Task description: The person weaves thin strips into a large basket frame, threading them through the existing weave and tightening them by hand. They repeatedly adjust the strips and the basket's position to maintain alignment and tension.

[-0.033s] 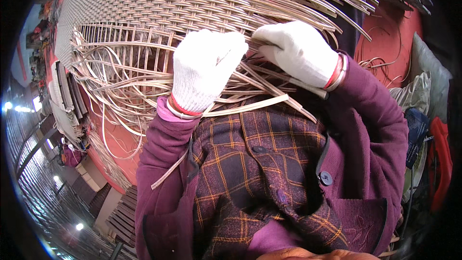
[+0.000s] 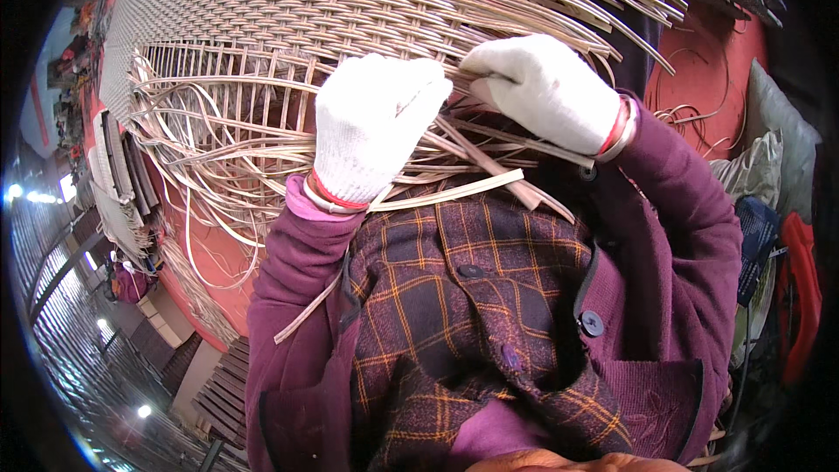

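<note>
A woven wicker panel (image 2: 332, 0) of tan, flat strands fills the top of the head view, and many loose strands (image 2: 245, 144) trail from its near edge. My left hand (image 2: 371, 127), in a white knit glove, is closed at that edge, with strands passing at its fingers. Just to its right, my right hand (image 2: 546, 92), gloved alike, is bent with fingertips pinched against the woven edge. The strands at both sets of fingertips are mostly hidden by the gloves. Cut strand ends (image 2: 472, 192) poke out below the hands, over my plaid shirt.
Long unwoven strands (image 2: 612, 9) stick out from the panel's right side. A red surface (image 2: 214, 249) lies under the work. Pale plastic sacks (image 2: 756, 166) and a red curved object (image 2: 797, 297) stand at the right. Stacked slatted pieces (image 2: 229, 393) lie at the lower left.
My right hand has shifted slightly up and to the right. Some strand ends below the hands have moved a little. My left hand has barely moved.
</note>
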Tool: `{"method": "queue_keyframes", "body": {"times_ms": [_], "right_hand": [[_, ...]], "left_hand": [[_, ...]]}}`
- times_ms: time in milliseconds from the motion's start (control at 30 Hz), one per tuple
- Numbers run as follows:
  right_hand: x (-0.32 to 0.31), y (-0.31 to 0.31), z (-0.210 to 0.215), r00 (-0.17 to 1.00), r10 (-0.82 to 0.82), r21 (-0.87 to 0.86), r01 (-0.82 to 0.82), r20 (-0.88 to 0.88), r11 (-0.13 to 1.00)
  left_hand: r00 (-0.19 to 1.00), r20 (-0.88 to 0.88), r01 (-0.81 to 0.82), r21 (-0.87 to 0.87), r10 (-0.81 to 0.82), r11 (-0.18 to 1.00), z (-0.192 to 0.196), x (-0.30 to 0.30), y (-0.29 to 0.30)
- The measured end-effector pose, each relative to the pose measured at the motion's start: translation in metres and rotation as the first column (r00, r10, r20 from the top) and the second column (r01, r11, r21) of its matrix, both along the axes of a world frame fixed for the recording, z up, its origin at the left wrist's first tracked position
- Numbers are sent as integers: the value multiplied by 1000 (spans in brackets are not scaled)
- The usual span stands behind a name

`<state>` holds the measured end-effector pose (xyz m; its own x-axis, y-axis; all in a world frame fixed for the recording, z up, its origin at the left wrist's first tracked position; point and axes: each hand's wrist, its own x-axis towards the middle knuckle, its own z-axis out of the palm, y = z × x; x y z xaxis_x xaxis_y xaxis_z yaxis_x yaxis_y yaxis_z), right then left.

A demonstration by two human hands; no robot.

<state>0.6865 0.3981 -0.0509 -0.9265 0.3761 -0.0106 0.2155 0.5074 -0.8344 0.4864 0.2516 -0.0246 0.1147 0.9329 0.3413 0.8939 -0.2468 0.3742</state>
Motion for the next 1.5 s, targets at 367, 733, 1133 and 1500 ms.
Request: {"method": "queue_keyframes", "body": {"times_ms": [367,733,1133,1500], "right_hand": [[-3,-1,47,994,37,-242,-11,104,970],[-62,5,56,890,312,212,-251,-333,944],[-54,-4,37,903,260,-197,-339,-342,920],[-41,-16,27,803,255,55,-268,-539,962]], "left_hand": [[986,-139,-73,146,93,987,-3,14,7],[966,239,-167,290,98,942,30,-13,-11],[485,811,-314,-189,328,930,23,-26,-18],[504,794,-214,-266,339,940,6,-34,-15]]}}
